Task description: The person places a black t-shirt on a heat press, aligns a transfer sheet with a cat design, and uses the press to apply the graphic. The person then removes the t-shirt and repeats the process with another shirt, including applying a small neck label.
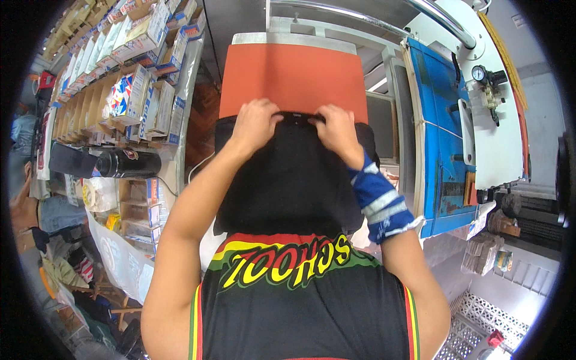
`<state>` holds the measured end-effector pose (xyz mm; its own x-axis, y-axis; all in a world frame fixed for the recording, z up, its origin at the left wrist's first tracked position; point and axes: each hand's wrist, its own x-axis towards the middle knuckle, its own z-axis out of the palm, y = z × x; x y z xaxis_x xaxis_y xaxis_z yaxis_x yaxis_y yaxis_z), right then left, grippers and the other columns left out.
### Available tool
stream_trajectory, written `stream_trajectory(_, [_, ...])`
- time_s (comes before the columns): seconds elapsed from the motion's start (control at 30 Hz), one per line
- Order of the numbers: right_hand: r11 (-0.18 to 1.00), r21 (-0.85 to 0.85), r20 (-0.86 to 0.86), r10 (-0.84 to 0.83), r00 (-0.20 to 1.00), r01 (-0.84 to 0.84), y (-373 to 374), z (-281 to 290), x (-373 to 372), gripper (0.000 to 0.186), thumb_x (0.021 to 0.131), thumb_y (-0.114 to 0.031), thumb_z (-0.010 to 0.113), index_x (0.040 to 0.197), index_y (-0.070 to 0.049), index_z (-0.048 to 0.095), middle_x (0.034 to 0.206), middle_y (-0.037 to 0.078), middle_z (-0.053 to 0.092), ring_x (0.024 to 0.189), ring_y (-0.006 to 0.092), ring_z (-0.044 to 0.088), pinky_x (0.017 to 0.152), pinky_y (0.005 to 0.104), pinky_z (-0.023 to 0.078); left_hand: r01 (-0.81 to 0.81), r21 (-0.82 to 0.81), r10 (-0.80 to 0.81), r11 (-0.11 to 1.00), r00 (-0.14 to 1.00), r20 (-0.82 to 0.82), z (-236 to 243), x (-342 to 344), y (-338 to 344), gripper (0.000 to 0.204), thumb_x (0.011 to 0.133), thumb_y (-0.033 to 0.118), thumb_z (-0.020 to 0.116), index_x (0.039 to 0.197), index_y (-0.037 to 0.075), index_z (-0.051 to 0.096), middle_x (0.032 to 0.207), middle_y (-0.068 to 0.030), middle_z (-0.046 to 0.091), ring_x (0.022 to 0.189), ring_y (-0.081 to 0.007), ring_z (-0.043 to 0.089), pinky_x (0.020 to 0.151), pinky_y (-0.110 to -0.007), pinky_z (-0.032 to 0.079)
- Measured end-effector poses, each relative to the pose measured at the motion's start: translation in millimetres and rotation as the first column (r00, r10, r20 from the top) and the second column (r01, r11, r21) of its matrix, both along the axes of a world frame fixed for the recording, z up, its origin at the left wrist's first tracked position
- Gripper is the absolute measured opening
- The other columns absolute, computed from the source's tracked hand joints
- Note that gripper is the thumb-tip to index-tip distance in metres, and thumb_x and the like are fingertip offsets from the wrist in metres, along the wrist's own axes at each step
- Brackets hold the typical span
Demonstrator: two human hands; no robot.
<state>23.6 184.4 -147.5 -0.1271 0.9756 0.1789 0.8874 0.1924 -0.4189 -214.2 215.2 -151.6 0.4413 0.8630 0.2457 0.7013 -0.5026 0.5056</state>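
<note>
A black garment (285,180), likely a shirt, lies over the near part of a flat orange pad (294,78). Its far edge, with a tiny mark at the middle, runs straight across the pad. My left hand (257,123) pinches that edge left of the middle, thumb and fingers closed on the fabric. On the other side, my right hand (336,127) grips the same edge in a similar pinch. A blue and white cloth band (381,204) wraps my right wrist and forearm. The garment's near end hangs close to my body, and the pad beneath it is hidden.
Behind the pad runs a pale metal frame with a chrome bar (342,13). At right stand a blue panel (441,138) and a white machine body with a pressure gauge (478,73). Shelved cardboard boxes (144,108) and a black bottle (129,163) are on the left.
</note>
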Motion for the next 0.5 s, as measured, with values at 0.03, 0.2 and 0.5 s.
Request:
stream_trajectory(0.03, [0.999,-0.043,0.059,0.017,0.998,-0.015,6,1,1,0.020,0.084,-0.025,0.077,0.094,-0.008,0.075,0.097,0.013,0.073,0.101,0.0354,0.067,0.085,0.0497,0.046,-0.013,-0.006,0.013,1.000,0.999,-0.042,1,1,8,0.015,0.085,0.015,0.077,0.092,0.002,0.074,0.097,-0.0145,0.072,0.098,-0.0369,0.066,0.086,-0.048,0.051])
stream_trajectory(0.2, [0.991,-0.136,0.065,0.005,0.998,0.004,21,0,5,0.023,0.084,-0.026,0.078,0.098,-0.008,0.076,0.100,0.013,0.073,0.102,0.0361,0.067,0.087,0.0485,0.048,-0.077,-0.099,0.062,0.992,0.987,-0.152,-4,4,20,0.020,0.083,0.020,0.080,0.092,0.003,0.075,0.095,-0.0126,0.071,0.102,-0.0352,0.065,0.087,-0.047,0.049])
stream_trajectory(0.5, [0.994,-0.092,-0.032,0.051,0.998,-0.054,16,1,-7,0.018,0.085,-0.020,0.077,0.097,-0.007,0.074,0.093,0.016,0.073,0.097,0.0380,0.068,0.089,0.0495,0.046,-0.049,-0.096,0.042,0.994,0.997,-0.069,-9,8,11,0.024,0.086,0.028,0.078,0.095,0.006,0.076,0.096,-0.0118,0.072,0.101,-0.0316,0.065,0.094,-0.048,0.043])
